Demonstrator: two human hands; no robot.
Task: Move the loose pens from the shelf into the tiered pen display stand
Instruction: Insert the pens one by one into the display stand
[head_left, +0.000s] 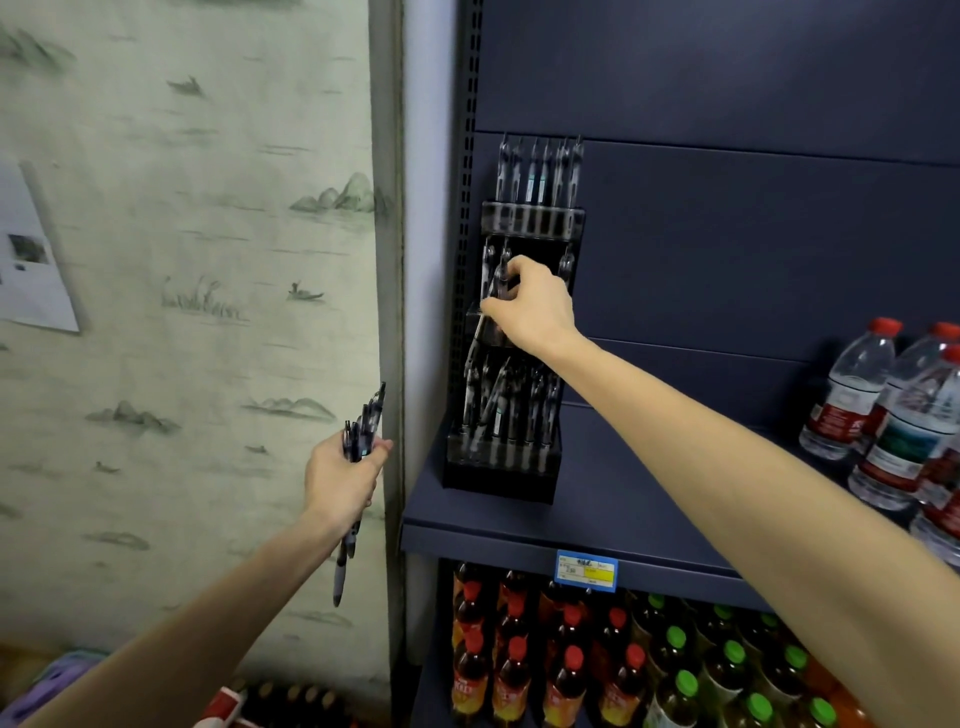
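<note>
On a dark blue shelf (597, 499), the right hand (535, 306) pinches a pen (496, 291) at the stand's (498, 467) middle tier; the left hand (340, 480), lower left, grips a pen bunch (358, 431).

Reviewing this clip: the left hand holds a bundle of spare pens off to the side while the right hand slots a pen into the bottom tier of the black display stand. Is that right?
Not quite. The right hand is at the middle tier of the display stand, not the bottom one, pinching a pen there. The rest holds: the left hand grips a bundle of spare pens off to the side. The head view shows it.
</note>
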